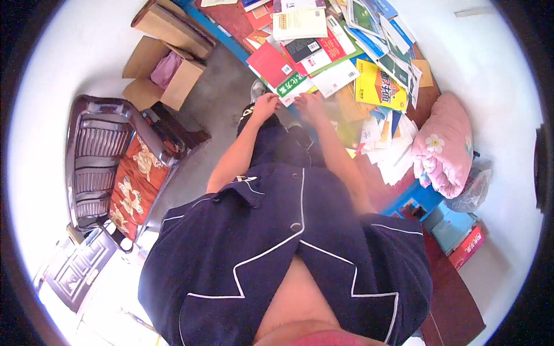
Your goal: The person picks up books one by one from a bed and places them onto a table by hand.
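Observation:
A white-and-green book (293, 86) is at the near edge of the book-covered table. My left hand (266, 108) has its fingers closed at the book's near left corner, and my right hand (311, 108) pinches at its near right side. The fingertips are small in view. Just beyond lies a red book (270, 64). A white book (334, 78) with a barcode is to the right of it, and a yellow book (381, 85) lies farther right.
More books (300, 24) pile up at the far side. Loose papers (392, 147) and a rolled pink quilt (443, 144) are on the right. To the left stand an open cardboard box (187, 86) with pink cloth inside and a dark wooden bench (104, 138) with an orange cushion.

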`<action>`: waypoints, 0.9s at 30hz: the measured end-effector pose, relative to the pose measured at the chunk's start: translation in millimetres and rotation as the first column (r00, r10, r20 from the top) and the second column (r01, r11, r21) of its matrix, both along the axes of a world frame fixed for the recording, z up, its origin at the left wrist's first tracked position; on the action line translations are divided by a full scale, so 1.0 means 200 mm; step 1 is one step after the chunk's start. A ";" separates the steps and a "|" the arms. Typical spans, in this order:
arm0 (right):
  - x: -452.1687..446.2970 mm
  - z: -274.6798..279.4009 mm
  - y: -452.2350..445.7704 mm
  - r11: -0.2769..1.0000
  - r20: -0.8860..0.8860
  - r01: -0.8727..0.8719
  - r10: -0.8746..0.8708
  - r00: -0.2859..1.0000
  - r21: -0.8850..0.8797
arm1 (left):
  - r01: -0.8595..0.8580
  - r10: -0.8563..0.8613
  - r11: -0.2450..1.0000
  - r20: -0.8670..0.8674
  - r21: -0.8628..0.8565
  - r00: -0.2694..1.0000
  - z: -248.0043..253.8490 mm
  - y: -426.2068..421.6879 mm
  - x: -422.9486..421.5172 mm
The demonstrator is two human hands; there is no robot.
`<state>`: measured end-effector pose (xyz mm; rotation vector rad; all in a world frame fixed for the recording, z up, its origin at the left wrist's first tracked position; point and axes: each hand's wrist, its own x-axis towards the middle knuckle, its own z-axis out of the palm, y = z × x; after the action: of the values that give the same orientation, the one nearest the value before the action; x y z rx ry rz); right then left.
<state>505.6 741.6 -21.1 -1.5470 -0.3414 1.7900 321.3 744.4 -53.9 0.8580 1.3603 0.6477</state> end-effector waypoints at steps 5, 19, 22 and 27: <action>-0.06 0.01 0.30 0.997 -0.045 0.075 -0.075 0.996 0.011 | 0.063 -0.061 0.996 0.025 -0.059 0.998 -0.06 0.37 0.00; -0.33 -0.13 0.99 0.918 0.061 0.379 -0.375 0.925 -0.115 | 0.085 -0.058 0.939 0.093 -0.333 0.994 -0.27 1.28 -0.14; -0.35 -0.19 1.05 0.824 -0.030 0.547 -0.557 0.830 -0.149 | -0.028 0.072 0.936 0.112 -0.351 0.991 -0.26 1.37 -0.10; -0.35 -0.26 1.18 0.788 -0.013 0.586 -0.599 0.801 -0.191 | -0.038 0.066 0.886 0.045 -0.461 0.997 -0.30 1.50 -0.02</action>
<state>434.9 977.2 -73.0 -1.4836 0.3328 1.3853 316.5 1043.8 -113.8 0.4157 1.4083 0.3595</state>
